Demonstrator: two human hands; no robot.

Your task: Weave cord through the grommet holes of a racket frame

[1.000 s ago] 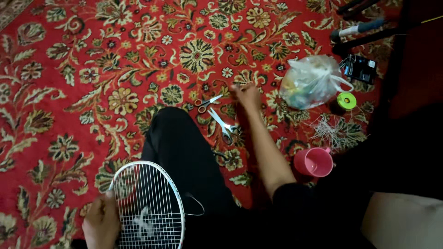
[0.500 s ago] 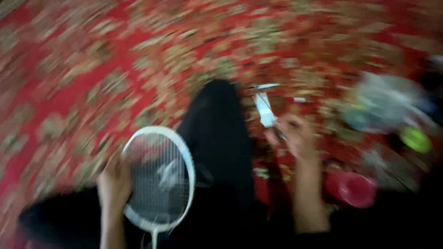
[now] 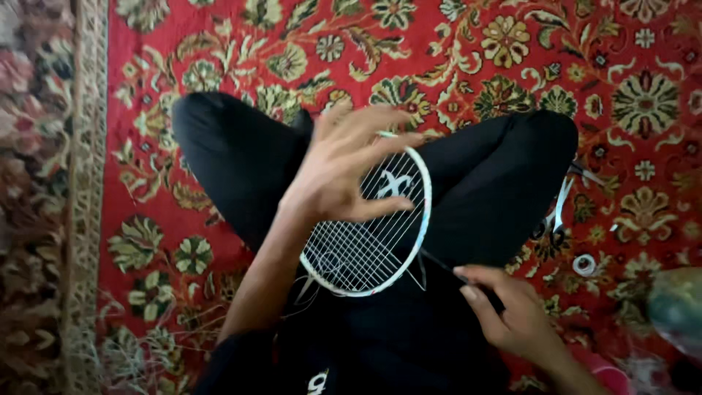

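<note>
A badminton racket (image 3: 365,249) with a white rim and white strings lies across my crossed legs in black trousers (image 3: 482,190). My left hand (image 3: 344,168) is over the top of the racket head, fingers spread, fingertips on the rim and thumb against the strings. The dark shaft runs down to the right into my right hand (image 3: 512,314), which is closed around it near the handle. A loose string end hangs off the rim's lower edge.
I sit on a red floral carpet (image 3: 468,51). Scissors (image 3: 557,213) lie beside my right knee, with a small white ring (image 3: 583,265) just below them. A blurred plastic bag (image 3: 676,307) and a pink cup (image 3: 607,377) are at the lower right.
My right hand left the scissors on the carpet and took the racket shaft. The racket moved from my left side onto my lap, and my left hand shifted to the top of the head.
</note>
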